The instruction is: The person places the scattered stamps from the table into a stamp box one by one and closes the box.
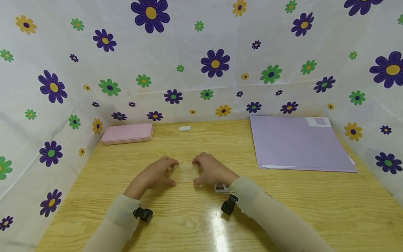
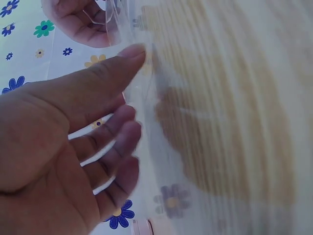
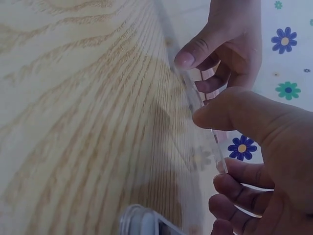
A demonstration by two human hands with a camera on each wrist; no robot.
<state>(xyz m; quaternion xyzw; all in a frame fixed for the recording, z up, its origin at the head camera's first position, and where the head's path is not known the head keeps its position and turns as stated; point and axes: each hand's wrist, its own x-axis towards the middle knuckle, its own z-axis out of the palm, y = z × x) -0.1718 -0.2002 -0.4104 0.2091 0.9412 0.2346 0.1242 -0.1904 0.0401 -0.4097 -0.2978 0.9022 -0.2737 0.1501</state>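
A clear, thin-walled rectangular plastic piece [image 1: 185, 174] lies between my hands at the middle of the table, hard to see against the wood. My left hand [image 1: 156, 174] holds its left side, thumb at the near corner and fingers at the far one. On the opposite side my right hand [image 1: 211, 171] grips it the same way, thumb near me. The right wrist view shows its narrow transparent edge [image 3: 218, 147] between thumb and forefinger. Partly hidden by the right wrist is a small white case [image 1: 221, 188] with something brown in it.
A pink pencil case [image 1: 128, 133] lies at the back left, with a small white block [image 1: 184, 128] to its right. At the back right is a purple folder [image 1: 292, 143] with papers under it. Flower-patterned cloth [image 1: 189, 42] hangs around the wooden table [image 1: 189, 227].
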